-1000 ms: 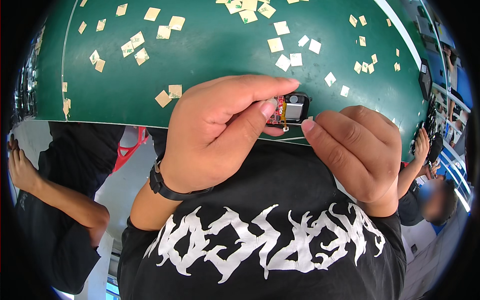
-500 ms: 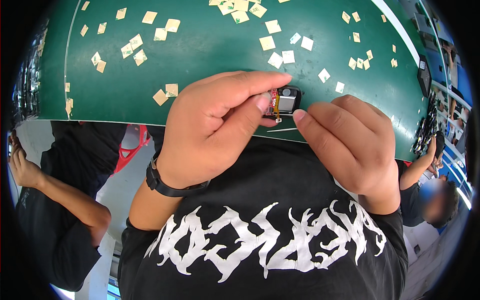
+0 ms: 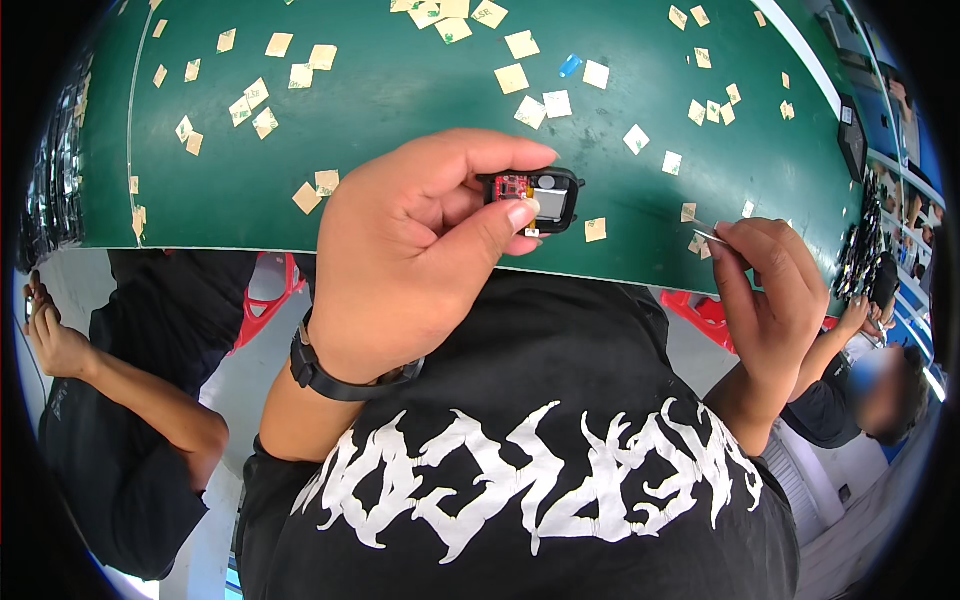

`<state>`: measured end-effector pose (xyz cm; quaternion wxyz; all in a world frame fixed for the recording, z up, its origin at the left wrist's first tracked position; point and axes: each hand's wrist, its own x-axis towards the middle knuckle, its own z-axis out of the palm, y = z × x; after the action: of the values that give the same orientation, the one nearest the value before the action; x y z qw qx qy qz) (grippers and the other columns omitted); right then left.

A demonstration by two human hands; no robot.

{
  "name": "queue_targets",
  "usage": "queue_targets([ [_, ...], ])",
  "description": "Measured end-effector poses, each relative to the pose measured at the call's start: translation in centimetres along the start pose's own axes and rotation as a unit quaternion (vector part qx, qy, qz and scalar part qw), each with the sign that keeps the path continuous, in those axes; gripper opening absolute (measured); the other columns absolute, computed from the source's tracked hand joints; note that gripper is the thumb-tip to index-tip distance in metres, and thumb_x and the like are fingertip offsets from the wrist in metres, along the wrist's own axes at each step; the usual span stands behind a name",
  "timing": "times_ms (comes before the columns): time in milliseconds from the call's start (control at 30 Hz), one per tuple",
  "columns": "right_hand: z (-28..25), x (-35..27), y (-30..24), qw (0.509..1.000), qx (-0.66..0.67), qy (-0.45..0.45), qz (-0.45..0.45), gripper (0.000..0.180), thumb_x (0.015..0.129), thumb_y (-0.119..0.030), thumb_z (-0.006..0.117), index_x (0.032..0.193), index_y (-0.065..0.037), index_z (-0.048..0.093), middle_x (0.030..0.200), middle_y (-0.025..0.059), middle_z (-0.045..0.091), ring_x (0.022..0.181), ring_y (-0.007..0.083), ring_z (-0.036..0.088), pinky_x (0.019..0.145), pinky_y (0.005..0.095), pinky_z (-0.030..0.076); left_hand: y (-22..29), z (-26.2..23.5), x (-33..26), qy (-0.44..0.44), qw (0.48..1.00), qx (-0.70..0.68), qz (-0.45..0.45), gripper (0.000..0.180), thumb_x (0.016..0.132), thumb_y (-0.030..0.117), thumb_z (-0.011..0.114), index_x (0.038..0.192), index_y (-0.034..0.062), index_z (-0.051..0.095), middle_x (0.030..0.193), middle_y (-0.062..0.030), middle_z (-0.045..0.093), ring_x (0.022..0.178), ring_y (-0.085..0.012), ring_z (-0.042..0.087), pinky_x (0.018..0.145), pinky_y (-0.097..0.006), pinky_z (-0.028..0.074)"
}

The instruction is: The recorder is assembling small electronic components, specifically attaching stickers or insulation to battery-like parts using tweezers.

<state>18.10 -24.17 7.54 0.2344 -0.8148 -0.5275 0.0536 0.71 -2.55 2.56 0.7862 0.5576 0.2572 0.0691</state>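
Black housing (image 3: pixel 573 204), small, rounded corners. Pos.: just above the worktop (image 3: pixel 420 105), nr its front edge, in my L hand (image 3: pixel 412 245). Open side faces up. Contents, L to R: red PCB (image 3: pixel 512 187); amber flex strip (image 3: pixel 531 195); silver-grey block (image 3: pixel 550 206) w/ a round grey part (image 3: pixel 547 183) above it. White connector (image 3: pixel 532 233) sits at the lower edge, by the flex strip.

L hand: closed on the housing. Thumb presses on top, tip at the lower part of PCB & flex strip. Index finger arches along the upper edge; other fingers fold beneath, partly hidden, so exact contact can't be told.

R hand (image 3: pixel 772 285): pinching a thin pale rod (image 3: pixel 708 236) btwn thumb & fingertips. Rod points L, toward the housing, well apart from it. Type of rod: too small to tell.

Worktop: green surface; pale sq. pcs (image 3: pixel 511 79) scattered, some overlapping. One blue pc (image 3: pixel 571 66) lies beyond the housing, nr a pale sq. Black box (image 3: pixel 851 140) at the far R edge.

Misc.: black wristband (image 3: pixel 345 383) on my L wrist; black shirt (image 3: pixel 520 370) w/ white print. Co-worker's forearm (image 3: pixel 140 395) at far L; another person (image 3: pixel 830 405) at far R.
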Motion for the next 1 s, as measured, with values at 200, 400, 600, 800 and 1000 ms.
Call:
queue_targets([
  [200, -1.0, -2.0, 1.8, 0.992, -0.017, 0.01, 0.121, 0.015, 0.08, 0.006, 0.075, 0.093, 0.002, 0.069, 0.082, 0.0092, 0.068, 0.069, 0.0149, 0.063, 0.062, 0.0267, 0.049, -0.3, -0.4, 0.2, -0.014, 1.0, 0.003, 0.019, 0.03, 0.095, -0.008, 0.058, 0.125, -0.0097, 0.059, 0.114, -0.0168, 0.069, 0.1, -0.0186, 0.07, 0.084, -0.031, 0.061],
  [400, -4.6, -9.5, 16.0, 0.9, -0.194, 0.161, 0.356, 0.024, 0.093, -0.021, 0.073, 0.109, -0.003, 0.072, 0.074, 0.0032, 0.064, 0.068, 0.0089, 0.057, 0.065, 0.0231, 0.046, -0.6, -0.4, -0.3, -0.014, 0.998, -0.044, 0.053, 0.038, 0.093, -0.01, 0.05, 0.128, -0.0026, 0.064, 0.108, -0.0068, 0.066, 0.094, -0.0083, 0.064, 0.082, -0.024, 0.053],
  [600, -9.3, -20.1, 28.3, 0.762, -0.411, 0.214, 0.454, 0.065, 0.09, -0.054, 0.065, 0.128, -0.001, 0.065, 0.121, 0.0232, 0.068, 0.111, 0.037, 0.065, 0.096, 0.0429, 0.049, -1.2, -0.9, -0.1, -0.047, 0.995, 0.022, 0.087, 0.036, 0.096, -0.01, 0.05, 0.131, -0.009, 0.057, 0.127, -0.0175, 0.062, 0.114, -0.0241, 0.066, 0.096, -0.036, 0.057],
  [800, -11.1, -21.8, 31.4, 0.73, -0.417, 0.269, 0.47, 0.067, 0.091, -0.054, 0.065, 0.127, 0.003, 0.065, 0.127, 0.0241, 0.066, 0.118, 0.0383, 0.062, 0.101, 0.0425, 0.047, 1.0, -0.8, -0.3, 0.109, 0.989, 0.027, 0.101, 0.035, 0.092, -0.011, 0.061, 0.126, -0.0046, 0.064, 0.109, -0.0089, 0.066, 0.093, -0.0109, 0.065, 0.085, -0.024, 0.052],
  [1000, -12.8, -23.5, 34.8, 0.77, -0.336, 0.261, 0.476, 0.059, 0.094, -0.048, 0.064, 0.126, 0.002, 0.066, 0.126, 0.0227, 0.066, 0.118, 0.0364, 0.063, 0.102, 0.0409, 0.047, 5.2, -11.6, 1.3, 0.405, 0.865, 0.152, 0.255, 0.036, 0.095, -0.001, 0.065, 0.131, -0.0033, 0.061, 0.107, -0.0069, 0.063, 0.095, -0.0119, 0.063, 0.086, -0.028, 0.059],
])
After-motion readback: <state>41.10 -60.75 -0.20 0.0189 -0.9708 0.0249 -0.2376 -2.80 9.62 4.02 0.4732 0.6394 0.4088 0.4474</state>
